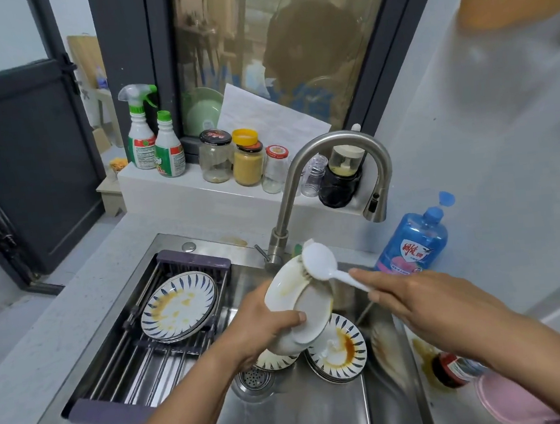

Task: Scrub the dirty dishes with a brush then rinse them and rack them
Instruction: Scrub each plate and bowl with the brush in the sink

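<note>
nearest me, on the table [20,373] at my right, a red jar [453,369] lay on its side beside a brown spill, with something pink [508,398] just in front of it. in the sink [291,415], past the drain [255,378], a stack [345,349] of blue-rimmed plates sat smeared with brown sauce, and one more plate [274,361] showed under my left wrist.

above them my left hand [262,329] held a white dish [311,304] tilted up over the sink, fingers curled behind it and the thumb pressed over its near rim. yellow streaks marked the far part of the dish. my right hand [423,297] was wrapped round the handle of the white brush [321,262], the index finger laid along it, and the bristles were touching the dish's upper edge.

to the left, a rack [156,364] spanned the sink, carrying a few stacked plates [178,308] stained yellow-brown, lying nearly flat at its far end.

behind the dish rose the faucet [284,204], its spout curving over to the right. a blue soap bottle [411,243] stood on the table right of it. farther back, on the white ledge under the window, stood a row of jars [248,162], and at its left end two spray bottles [141,136].
</note>
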The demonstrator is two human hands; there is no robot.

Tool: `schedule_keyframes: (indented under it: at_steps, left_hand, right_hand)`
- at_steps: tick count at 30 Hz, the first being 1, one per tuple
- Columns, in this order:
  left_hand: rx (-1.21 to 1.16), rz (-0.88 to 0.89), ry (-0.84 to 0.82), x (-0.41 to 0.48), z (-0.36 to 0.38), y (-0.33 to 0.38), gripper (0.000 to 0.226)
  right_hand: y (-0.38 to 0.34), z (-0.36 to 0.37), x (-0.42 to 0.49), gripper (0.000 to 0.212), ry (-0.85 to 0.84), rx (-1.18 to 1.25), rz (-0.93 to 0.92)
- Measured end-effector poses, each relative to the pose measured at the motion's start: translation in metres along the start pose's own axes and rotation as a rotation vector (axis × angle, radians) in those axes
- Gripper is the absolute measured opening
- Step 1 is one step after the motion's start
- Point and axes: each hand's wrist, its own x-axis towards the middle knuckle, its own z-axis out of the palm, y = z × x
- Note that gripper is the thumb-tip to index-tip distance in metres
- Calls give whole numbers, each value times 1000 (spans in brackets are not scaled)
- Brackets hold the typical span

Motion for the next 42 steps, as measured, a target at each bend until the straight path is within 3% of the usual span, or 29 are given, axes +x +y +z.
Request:
schedule_keyframes:
  at_steps: [5, 10, 14, 17, 21, 24, 30, 34, 37, 42]
  left_hand:
    - [121, 27, -33, -3, 0, 5, 53]
    - [102, 51, -26, -8, -6, 10, 48]
    - [155, 53, -31, -6, -2, 10, 42]
    - [101, 39, -18, -6, 4, 7, 46]
    - [-103, 5, 35, -8, 7, 1, 66]
    - [-267, -18, 97, -10, 6, -2, 80]
    - [-560, 13, 64, -19, -2, 4, 66]
    - [-712, -22, 33, -22, -2, 9, 63]
    - [-779, -46, -19, -25, 6, 13, 68]
    - [-714, -36, -159, -32, 12, 19, 70]
  right_hand:
    - [-16, -6, 0, 50, 7, -110, -63]
    - [18, -6, 6, 38, -37, 39, 70]
    - [-1, -7, -2, 43, -18, 4, -5]
    - [-29, -5, -11, 46, -2, -125, -100]
    - [-22, -1, -10, 47, 26, -129, -32]
    - [6, 7, -1, 43, -5, 83, 54]
    - [22, 8, -7, 40, -69, 420, 67]
    - [13, 9, -3, 35, 110, 699, 145]
    - [-1, 10, 12, 41, 218, 881, 167]
    - [-11, 10, 30, 62, 152, 935, 74]
